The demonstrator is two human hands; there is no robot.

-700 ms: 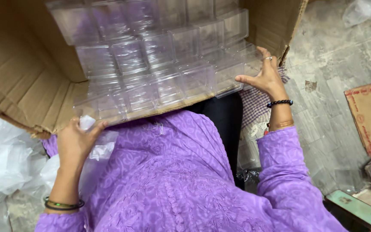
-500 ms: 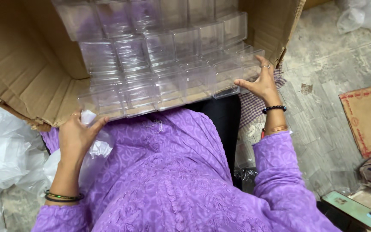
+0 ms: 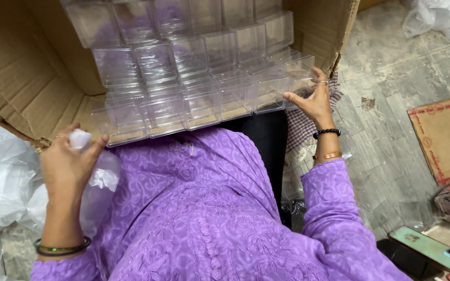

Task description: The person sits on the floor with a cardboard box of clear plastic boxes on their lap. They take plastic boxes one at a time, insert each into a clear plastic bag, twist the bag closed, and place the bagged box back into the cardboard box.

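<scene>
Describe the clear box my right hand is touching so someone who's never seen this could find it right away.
Start at the big open cardboard carton filling the top of the view, packed with rows of clear plastic boxes. Follow the front row to its right end: the box there, against the right hand, is the only one fingers touch.
</scene>
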